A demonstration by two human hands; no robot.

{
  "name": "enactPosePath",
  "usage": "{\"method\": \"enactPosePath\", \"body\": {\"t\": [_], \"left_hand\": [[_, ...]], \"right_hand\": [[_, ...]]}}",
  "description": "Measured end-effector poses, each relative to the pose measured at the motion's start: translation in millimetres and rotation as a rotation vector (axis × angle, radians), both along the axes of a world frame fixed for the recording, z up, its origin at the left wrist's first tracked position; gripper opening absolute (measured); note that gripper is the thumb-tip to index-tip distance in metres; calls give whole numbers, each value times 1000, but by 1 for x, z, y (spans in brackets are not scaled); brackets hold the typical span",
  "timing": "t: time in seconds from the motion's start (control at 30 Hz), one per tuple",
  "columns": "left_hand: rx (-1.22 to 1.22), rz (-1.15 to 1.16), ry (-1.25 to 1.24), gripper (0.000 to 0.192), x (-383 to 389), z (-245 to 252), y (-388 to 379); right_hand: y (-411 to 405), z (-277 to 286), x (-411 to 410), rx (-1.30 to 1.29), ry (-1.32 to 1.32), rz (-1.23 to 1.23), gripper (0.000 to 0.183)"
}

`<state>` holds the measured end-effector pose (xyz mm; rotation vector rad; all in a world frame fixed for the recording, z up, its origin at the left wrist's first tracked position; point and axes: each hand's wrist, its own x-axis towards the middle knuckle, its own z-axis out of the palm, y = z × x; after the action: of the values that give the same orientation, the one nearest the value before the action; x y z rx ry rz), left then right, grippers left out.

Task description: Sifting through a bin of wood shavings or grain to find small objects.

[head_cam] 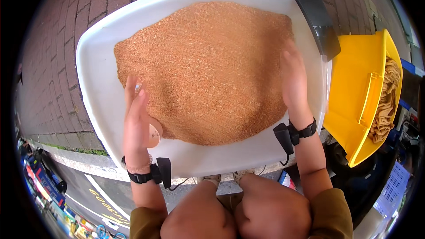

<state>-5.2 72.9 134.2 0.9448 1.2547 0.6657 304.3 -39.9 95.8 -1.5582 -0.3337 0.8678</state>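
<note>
A wide heap of fine orange-brown dried bits (pixel 209 69) fills most of a white plastic tub (pixel 99 69); their exact kind is hard to tell. My left hand (pixel 135 119) is at the heap's left edge, fingers extended and holding nothing. Partly behind it, a small pale cup or bowl (pixel 155 134) shows beside the heap. Along the right edge of the heap, my right hand (pixel 294 76) is flat, its blurred fingertips against or just over the bits. Its palm is empty too. Both wrists wear black straps with small cabled devices.
A black smooth object (pixel 317 23) rests across the tub's upper right rim. Right of the tub is a yellow plastic bin (pixel 352 83) with tan dried pieces (pixel 385 103). Red-brown paving (pixel 56 73) lies beyond; my knees (pixel 235 209) are close below the near rim.
</note>
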Motion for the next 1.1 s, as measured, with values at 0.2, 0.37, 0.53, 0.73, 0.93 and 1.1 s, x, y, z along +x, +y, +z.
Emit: {"method": "enactPosePath", "body": {"t": [0.2,0.37,0.53,0.73,0.93,1.1], "left_hand": [[-31,374,-36,58,4,-27,29],[-148,499,-399,40,-13,-47,53],[-236,529,-438,44,-32,-51,59],[-213,382,-288,65,-42,-36,75],[-287,215,-243,65,-52,-59,100],[-228,238,-67,61,-32,-48,99]], "right_hand": [[19,-23,16,6,33,-62,61],[16,-26,24,24,37,-81,59],[29,-21,38,-35,181,-154,53],[32,-31,57,-62,142,-147,61],[31,-43,67,-62,195,-113,62],[37,-38,72,-66,256,-76,62]]}}
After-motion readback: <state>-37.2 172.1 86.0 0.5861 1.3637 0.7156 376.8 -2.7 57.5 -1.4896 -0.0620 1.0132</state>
